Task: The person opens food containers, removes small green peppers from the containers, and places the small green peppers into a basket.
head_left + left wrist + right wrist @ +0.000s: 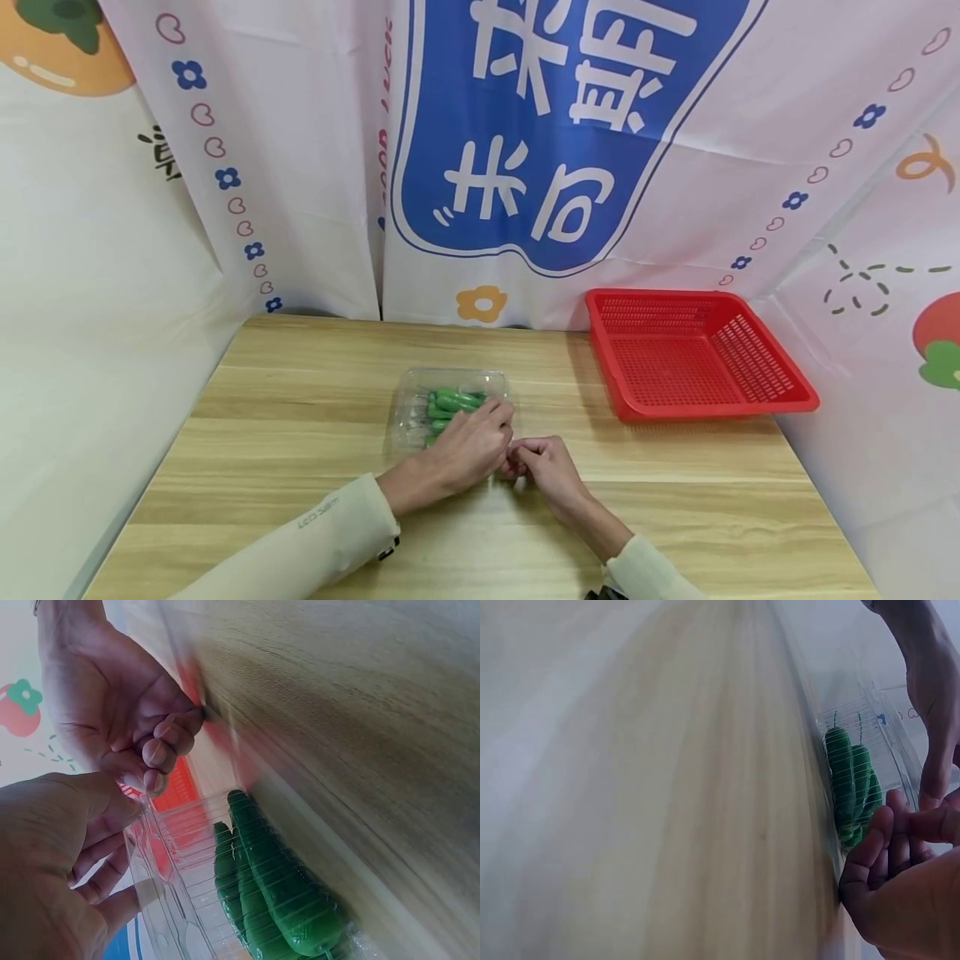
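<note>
White characters (489,179), 未来可期, are being displayed at a tilt on a large blue panel (442,92), which is being carried by a white backdrop (315,167) behind the wooden table (285,467). Left of the panel, narrow pink lettering (386,125) that seems to read "GOOD LUCK" is being squeezed by a fold. On the left sleeve (300,533), small print is being shown, perhaps "Lets slam", though it is too faint to be sure of

A clear plastic box (453,373) is being supported by the table near its middle, well apart from the red basket (663,367) to its right. Several green peppers (453,402) are being held side by side inside the box, and they are being seen through its ribbed wall in both wrist views

The box's right-hand rim is being gripped by the left hand (468,446), whose fingers are being kept bent along the edge. The right hand (551,471) is being held close against the same corner, its thumb being brought to its bent fingers; whether any plastic is being pinched there cannot be told
</note>
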Available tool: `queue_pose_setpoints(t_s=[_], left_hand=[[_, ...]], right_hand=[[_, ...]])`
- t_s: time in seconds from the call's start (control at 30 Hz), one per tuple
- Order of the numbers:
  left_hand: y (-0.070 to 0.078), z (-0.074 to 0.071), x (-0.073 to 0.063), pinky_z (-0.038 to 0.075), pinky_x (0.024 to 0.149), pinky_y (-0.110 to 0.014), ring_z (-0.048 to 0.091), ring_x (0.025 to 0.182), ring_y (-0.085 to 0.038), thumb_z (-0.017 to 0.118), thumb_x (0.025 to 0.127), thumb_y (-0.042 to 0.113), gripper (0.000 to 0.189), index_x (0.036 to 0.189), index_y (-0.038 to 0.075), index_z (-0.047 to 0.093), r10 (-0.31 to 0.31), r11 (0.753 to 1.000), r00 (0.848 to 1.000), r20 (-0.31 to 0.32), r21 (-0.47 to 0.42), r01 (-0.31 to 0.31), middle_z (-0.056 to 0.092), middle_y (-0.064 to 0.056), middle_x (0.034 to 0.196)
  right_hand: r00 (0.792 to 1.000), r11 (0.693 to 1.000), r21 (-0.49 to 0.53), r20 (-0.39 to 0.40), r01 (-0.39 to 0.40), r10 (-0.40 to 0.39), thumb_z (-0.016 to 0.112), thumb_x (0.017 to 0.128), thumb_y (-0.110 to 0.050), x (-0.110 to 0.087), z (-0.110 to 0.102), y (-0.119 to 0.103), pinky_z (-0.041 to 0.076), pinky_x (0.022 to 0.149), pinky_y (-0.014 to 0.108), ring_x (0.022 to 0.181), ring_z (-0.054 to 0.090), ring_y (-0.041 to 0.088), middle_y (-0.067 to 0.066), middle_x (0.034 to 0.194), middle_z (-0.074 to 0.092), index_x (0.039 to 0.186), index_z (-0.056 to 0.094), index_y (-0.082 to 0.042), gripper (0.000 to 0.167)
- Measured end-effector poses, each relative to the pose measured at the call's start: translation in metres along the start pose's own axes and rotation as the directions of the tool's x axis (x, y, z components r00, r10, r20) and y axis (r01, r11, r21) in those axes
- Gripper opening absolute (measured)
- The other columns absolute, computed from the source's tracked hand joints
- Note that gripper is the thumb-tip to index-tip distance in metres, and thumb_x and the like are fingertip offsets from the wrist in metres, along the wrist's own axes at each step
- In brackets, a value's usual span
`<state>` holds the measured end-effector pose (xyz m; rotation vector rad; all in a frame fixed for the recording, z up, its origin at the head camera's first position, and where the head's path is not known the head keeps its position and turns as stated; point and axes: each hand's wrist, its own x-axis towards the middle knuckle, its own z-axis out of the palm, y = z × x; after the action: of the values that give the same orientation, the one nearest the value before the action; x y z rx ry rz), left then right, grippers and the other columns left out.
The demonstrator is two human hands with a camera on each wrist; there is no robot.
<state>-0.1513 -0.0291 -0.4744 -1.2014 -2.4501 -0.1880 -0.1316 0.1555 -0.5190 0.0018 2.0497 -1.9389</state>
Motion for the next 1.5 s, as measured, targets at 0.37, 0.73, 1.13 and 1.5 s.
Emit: queue_pose_setpoints(t_s=[0.37,0.73,1.13,1.5], left_hand=[[0.000,0.002,-0.001,0.052,0.049,-0.020,0.057,0.089,-0.015,0.072,0.087,0.005,0.011,0.077,0.007,0.069,0.003,1.000,1.000,-0.019,-0.007,-0.003,0.057,-0.001,0.095],[0.000,-0.002,0.003,0.052,0.053,-0.017,0.055,0.085,-0.013,0.072,0.090,0.006,0.011,0.080,0.004,0.070,-0.032,0.995,0.998,-0.047,-0.101,0.027,0.056,-0.002,0.093],[-0.004,-0.010,0.005,0.055,0.060,-0.017,0.057,0.088,-0.013,0.067,0.091,0.003,0.014,0.079,0.006,0.072,-0.047,0.987,0.997,-0.060,-0.157,0.038,0.060,-0.001,0.095],[-0.004,-0.004,-0.008,0.062,0.068,-0.021,0.062,0.109,-0.017,0.071,0.097,0.009,0.013,0.085,0.007,0.076,-0.025,0.990,0.995,-0.097,-0.142,0.011,0.065,-0.004,0.110]], right_hand=[[0.998,0.998,-0.051,-0.056,0.040,-0.042,0.060,0.097,0.003,-0.003,0.005,-0.004,0.048,0.061,0.020,0.069,0.063,0.010,0.002,0.072,0.072,0.091,0.077,0.011,0.020],[0.995,0.996,-0.078,-0.093,0.038,-0.045,0.063,0.097,0.000,-0.003,0.006,-0.004,0.045,0.059,0.019,0.068,0.061,0.010,0.003,0.069,0.070,0.083,0.076,0.009,0.021],[0.998,0.997,-0.073,-0.065,0.000,-0.005,0.064,0.099,-0.004,-0.002,0.003,-0.005,0.052,0.061,0.022,0.068,0.064,0.012,0.005,0.072,0.073,0.092,0.079,0.008,0.021],[1.000,1.000,-0.022,-0.030,-0.003,0.002,0.062,0.097,0.001,-0.002,0.004,-0.004,0.055,0.064,0.023,0.069,0.065,0.013,0.006,0.074,0.073,0.092,0.077,0.013,0.020]])
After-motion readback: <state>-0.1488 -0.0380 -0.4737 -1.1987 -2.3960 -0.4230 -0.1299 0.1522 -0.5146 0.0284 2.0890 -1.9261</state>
